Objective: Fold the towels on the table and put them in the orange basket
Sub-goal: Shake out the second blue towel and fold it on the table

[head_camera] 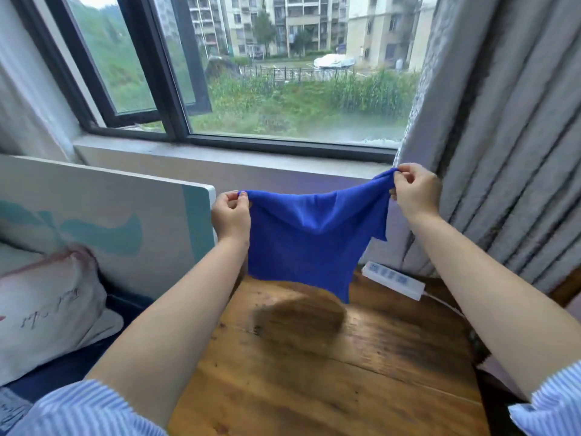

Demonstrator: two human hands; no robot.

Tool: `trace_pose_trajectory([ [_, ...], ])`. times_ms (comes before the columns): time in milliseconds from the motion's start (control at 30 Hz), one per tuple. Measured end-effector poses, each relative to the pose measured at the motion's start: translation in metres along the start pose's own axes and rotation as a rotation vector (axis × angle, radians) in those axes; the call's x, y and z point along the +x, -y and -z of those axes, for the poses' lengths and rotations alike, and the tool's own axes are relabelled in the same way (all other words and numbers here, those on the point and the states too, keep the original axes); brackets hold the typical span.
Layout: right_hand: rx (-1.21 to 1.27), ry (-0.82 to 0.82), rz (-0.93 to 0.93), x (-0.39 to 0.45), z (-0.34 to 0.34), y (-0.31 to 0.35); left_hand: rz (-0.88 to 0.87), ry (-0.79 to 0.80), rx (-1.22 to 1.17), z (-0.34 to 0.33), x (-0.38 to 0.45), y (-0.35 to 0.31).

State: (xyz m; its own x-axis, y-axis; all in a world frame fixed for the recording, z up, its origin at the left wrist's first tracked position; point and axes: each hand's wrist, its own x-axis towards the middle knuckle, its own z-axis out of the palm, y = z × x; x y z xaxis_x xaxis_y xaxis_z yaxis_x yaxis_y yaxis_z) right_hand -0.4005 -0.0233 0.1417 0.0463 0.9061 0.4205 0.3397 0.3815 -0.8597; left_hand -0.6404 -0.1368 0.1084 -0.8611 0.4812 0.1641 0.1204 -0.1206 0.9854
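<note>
— What fills the middle of the frame?

— A bright blue, square microfibre towel (309, 237), held up in the air above a worn brown wooden table (330, 372). Its top edge sags between two bare hands; its lower corner hangs clear of the tabletop, with a dark shadow on the wood beneath.

— How are the hands set?

— The left hand (230, 215), at centre left, pinches the towel's upper left corner between thumb and fingertips. The right hand (415, 191), higher at centre right, pinches the opposite upper corner the same way. Both forearms are bare, with blue-and-white striped sleeves pushed up at the bottom corners.

— And around them?

— A white power strip (393, 280) lies on the table's far right edge, just below the towel. Grey pleated curtains (509, 136) hang at right. A white panel with teal shapes (103, 215) and a pale printed pillow (47, 309) sit at left. A dark-framed window (176, 89) spans the top, showing greenery and apartment blocks.
</note>
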Motion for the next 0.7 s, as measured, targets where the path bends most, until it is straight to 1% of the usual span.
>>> trace_pose_trajectory([
  [67,-0.13,0.001,0.042,-0.007,-0.002,0.0,0.031,0.002,-0.012,0.008,0.005,-0.002],
  [133,-0.283,0.039,0.068,-0.025,-0.003,-0.007,0.057,0.026,0.058,0.02,0.001,0.007],
  [200,-0.39,0.096,0.015,-0.053,-0.006,-0.024,0.097,0.07,0.157,0.037,-0.009,0.026],
  [267,-0.501,0.175,-0.096,-0.085,-0.009,-0.047,0.165,0.137,0.246,0.059,-0.021,0.051],
  [367,-0.674,0.328,-0.285,-0.144,-0.008,-0.085,0.272,0.335,0.428,0.097,-0.045,0.093],
  [400,-0.729,0.384,-0.341,-0.165,-0.006,-0.095,0.282,0.413,0.549,0.11,-0.053,0.106],
  [500,-0.862,0.544,-0.491,-0.231,0.0,-0.122,0.286,0.687,1.038,0.147,-0.081,0.14],
  [567,-0.938,0.63,-0.59,-0.274,0.004,-0.133,0.301,0.848,1.269,0.171,-0.101,0.162],
  [700,-1.04,0.743,-0.715,-0.337,0.011,-0.144,0.341,1.094,1.477,0.207,-0.134,0.191],
])
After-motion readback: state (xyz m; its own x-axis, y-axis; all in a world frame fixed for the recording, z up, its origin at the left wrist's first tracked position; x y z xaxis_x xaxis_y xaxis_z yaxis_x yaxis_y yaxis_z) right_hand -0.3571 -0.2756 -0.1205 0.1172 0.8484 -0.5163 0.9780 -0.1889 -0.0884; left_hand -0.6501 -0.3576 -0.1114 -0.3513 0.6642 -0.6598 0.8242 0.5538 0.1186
